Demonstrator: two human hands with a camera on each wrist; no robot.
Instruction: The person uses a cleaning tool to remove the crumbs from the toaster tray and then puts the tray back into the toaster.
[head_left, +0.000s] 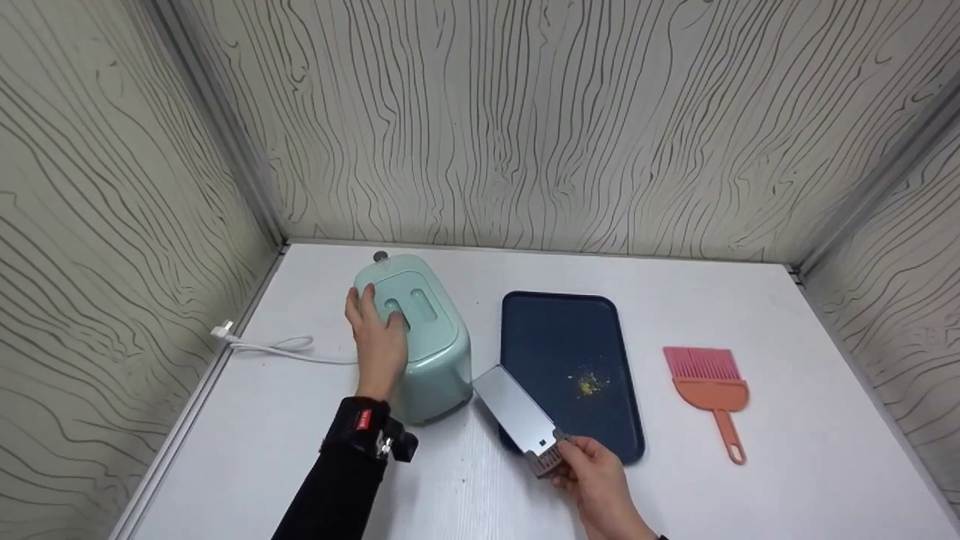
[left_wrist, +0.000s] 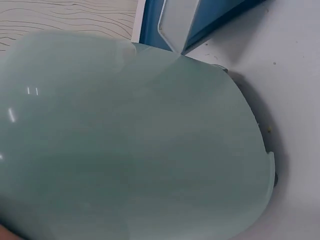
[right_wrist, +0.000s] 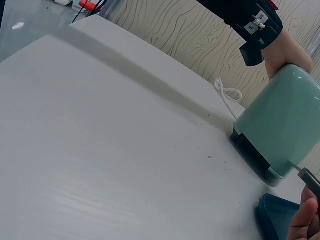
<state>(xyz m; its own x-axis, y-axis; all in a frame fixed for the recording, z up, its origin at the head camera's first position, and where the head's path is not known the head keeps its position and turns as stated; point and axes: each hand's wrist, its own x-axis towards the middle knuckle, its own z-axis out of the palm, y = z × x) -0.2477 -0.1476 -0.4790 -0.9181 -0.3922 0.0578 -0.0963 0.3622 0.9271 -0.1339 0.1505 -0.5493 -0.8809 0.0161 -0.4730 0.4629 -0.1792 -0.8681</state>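
Observation:
A mint-green toaster (head_left: 439, 379) stands left of centre. My left hand (head_left: 381, 349) holds it from above, thumb at a recess in the top and fingers along the left edge. My right hand (head_left: 600, 480) pinches the grey slatted end of a flat metal crumb tray (head_left: 517, 409). That crumb tray slants up toward the toaster, overlapping the left edge of a dark blue tray (head_left: 559, 330). Yellowish crumbs (head_left: 590, 384) lie on the blue tray. In the left wrist view, the toaster's side (left_wrist: 135, 135) fills most of the picture and hides nearly all of the hand.
Right of the blue tray lies an orange dustpan (head_left: 712, 391) with a pink brush (head_left: 703, 363) at its head. The toaster's white cord (head_left: 292, 351) runs left to a plug (head_left: 223, 330) at the table edge. Small crumbs (right_wrist: 210, 157) dot the white tabletop. Patterned panels enclose the table.

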